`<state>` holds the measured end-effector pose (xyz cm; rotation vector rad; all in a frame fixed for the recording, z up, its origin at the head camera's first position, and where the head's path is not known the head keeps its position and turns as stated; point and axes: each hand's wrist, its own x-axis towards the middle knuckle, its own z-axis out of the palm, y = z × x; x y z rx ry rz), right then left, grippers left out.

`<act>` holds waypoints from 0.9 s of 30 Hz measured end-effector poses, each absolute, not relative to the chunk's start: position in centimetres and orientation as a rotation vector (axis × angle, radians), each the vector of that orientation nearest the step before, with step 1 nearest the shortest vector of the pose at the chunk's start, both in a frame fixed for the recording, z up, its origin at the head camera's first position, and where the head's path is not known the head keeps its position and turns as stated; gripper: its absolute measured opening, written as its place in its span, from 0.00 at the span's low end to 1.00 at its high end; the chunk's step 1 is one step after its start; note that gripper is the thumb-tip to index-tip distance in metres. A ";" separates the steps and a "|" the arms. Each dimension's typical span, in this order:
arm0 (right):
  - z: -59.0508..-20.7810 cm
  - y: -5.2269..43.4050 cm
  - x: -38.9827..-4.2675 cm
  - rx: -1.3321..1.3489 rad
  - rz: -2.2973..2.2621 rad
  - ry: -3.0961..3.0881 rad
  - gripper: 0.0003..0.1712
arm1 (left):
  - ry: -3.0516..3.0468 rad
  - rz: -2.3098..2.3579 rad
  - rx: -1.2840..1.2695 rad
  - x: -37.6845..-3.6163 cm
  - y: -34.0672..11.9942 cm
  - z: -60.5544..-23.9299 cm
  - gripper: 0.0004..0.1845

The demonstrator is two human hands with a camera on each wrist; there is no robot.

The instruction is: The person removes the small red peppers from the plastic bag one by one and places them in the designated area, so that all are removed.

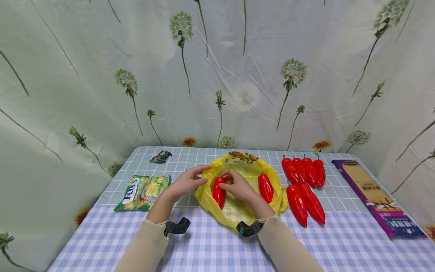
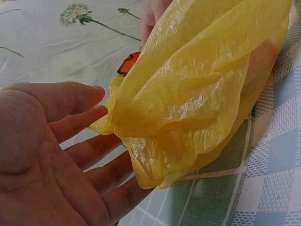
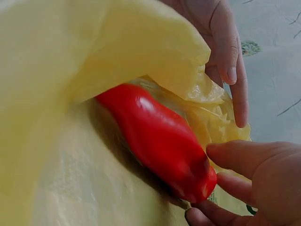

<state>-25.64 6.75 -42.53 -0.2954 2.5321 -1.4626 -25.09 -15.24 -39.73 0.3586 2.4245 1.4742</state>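
A yellow plastic bag (image 1: pixel 234 219) lies spread with its mouth facing up. Inside, at its left, rests a red chili pepper (image 1: pixel 219 192); a second red chili pepper (image 1: pixel 266 187) lies at the right. My right hand (image 1: pixel 239 185) reaches into the bag, thumb and fingers around the stem end of the left pepper (image 3: pixel 157 136). At the bag's left rim is my left hand (image 1: pixel 188 182), thumb apart and fingers extended, the fingertips against the yellow plastic (image 2: pixel 188 94) in the left wrist view. My right forearm crosses over part of the bag.
Several red chili peppers (image 1: pixel 297 204) lie in two groups right of the bag. A purple pasta packet (image 1: pixel 377 196) is at the far right. Left of the hands lies a green Fox's candy bag (image 1: pixel 142 192), with a small black packet (image 1: pixel 161 156) behind it. A floral curtain (image 1: pixel 217 75) hangs behind the table.
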 end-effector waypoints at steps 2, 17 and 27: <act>-42.5 6.7 -25.6 -0.308 -1.414 2.538 0.27 | 2.423 1.476 0.343 -25.1 -15.2 -39.8 0.26; -41.9 6.8 -25.1 -0.340 -1.334 2.543 0.28 | 2.426 1.469 0.367 -25.2 -15.4 -39.9 0.26; -41.0 7.6 -24.8 -0.378 -1.346 2.603 0.22 | 2.413 1.492 0.370 -25.3 -15.4 -40.0 0.25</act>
